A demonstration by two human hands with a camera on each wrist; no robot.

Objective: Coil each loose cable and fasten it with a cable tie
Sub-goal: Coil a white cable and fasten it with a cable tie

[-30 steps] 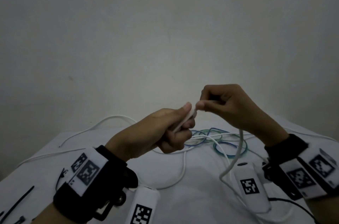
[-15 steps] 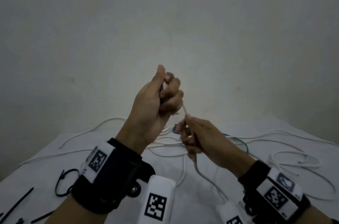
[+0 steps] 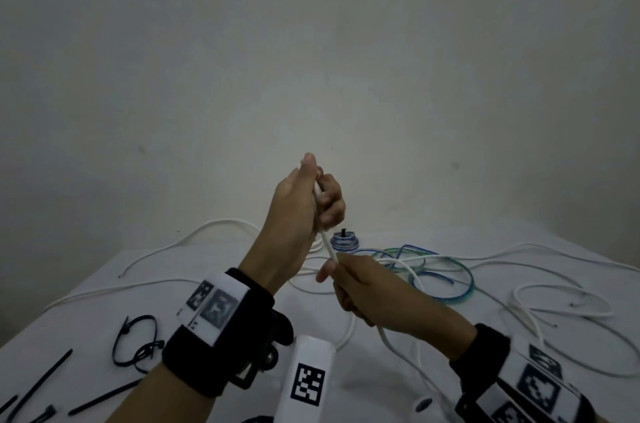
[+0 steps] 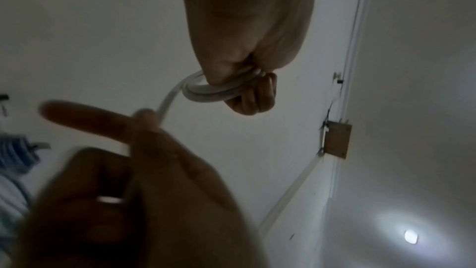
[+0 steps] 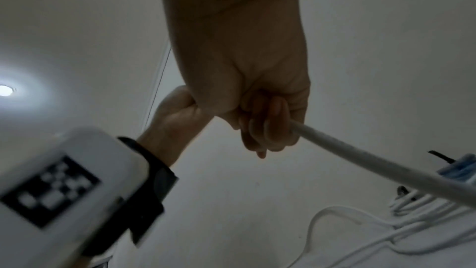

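Observation:
A long white cable (image 3: 327,244) runs taut between my two hands above the table. My left hand (image 3: 311,204) is raised, thumb up, and grips a small coil of that cable (image 4: 213,91) in its fist (image 4: 247,52). Just below it, my right hand (image 3: 349,280) grips the same cable. In the left wrist view the right hand (image 4: 144,170) is blurred, with its index finger sticking out. In the right wrist view the cable (image 5: 360,160) leaves my right fist (image 5: 257,109) and trails down to the table. Several black cable ties (image 3: 135,339) lie at the left.
On the white table (image 3: 86,336) a loose blue-green cable (image 3: 450,287) lies behind my hands. A small blue coil with a black tie (image 3: 343,240) sits by the wall. More white cable loops (image 3: 554,301) spread to the right. Straight black ties (image 3: 41,384) lie near the front left.
A second ago my hands met at the same height. My left hand has since risen with the cable, and my right hand has dropped below it; the cable now runs taut between them.

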